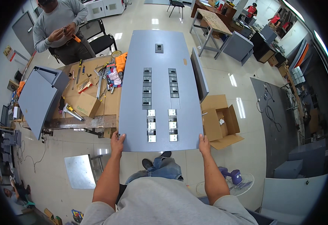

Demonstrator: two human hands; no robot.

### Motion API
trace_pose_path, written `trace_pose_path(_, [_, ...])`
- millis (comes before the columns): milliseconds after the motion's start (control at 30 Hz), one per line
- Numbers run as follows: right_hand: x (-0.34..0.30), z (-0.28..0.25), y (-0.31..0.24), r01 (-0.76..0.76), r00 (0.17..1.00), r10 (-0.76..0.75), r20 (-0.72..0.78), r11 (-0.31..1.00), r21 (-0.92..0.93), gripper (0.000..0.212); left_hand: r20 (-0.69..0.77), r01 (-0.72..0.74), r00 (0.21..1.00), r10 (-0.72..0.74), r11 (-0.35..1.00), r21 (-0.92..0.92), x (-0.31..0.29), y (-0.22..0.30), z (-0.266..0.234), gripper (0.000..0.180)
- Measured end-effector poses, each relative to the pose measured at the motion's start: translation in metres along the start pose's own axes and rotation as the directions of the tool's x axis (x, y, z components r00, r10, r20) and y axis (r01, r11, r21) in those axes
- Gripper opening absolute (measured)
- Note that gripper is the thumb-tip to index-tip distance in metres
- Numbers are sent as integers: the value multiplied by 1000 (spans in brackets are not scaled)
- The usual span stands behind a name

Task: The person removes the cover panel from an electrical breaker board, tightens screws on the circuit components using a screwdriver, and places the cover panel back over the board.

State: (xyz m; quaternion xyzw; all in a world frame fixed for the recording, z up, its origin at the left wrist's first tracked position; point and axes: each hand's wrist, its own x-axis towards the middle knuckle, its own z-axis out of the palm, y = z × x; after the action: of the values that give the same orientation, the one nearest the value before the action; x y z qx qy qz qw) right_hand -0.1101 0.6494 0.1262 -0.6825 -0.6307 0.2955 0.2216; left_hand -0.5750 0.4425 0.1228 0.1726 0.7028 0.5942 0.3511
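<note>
A large grey electrical panel cover [160,90] lies in front of me, its near edge toward my body. My left hand [117,143] is closed on its near left corner, the thumb on top. At the near right corner, my right hand [204,144] grips the edge in the same way. Two columns of dark circuit breakers [147,88] show through slots in the cover. Nearer to me, silvery metal-fronted blocks [173,124] fill two shorter slots. A single breaker [159,48] sits near the far end. The undersides of both hands' grips are hidden.
On the left, a workbench [92,123] carries a cardboard box [88,104], an orange drill [121,63], a hammer [72,111] and loose tools. A bent grey sheet-metal piece [38,99] overhangs it. An open carton [227,123] and a fan [242,185] stand right. A co-worker [59,28] stands far left.
</note>
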Motion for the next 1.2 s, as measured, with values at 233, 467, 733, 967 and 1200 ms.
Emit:
trace_pose_path(233, [4, -15, -24, -20, 988, 33, 154, 996, -85, 63, -109, -121, 983, 150, 965, 233, 7, -28, -9, 48])
trace_pose_path(467, [-5, -6, -15, -41, 998, 44, 37, 995, -88, 65, -74, -71, 994, 85, 983, 170, 9, -23, -5, 51])
trace_pose_path(733, [-2, -15, -32, -199, 963, 191, 188, 980, 27, 58, -83, -35, 995, 51, 984, 177, -2, -6, -7, 49])
trace_pose_path(967, [6, -27, -18, -226, 954, 209, 215, 972, 59, 54, -65, -73, 994, 87, 980, 185, -7, 3, 5, 48])
trace_pose_path(1200, [2, -7, -5, -29, 998, 33, 52, 997, -70, 55, -71, -75, 994, 84, 989, 127, 8, -23, -7, 42])
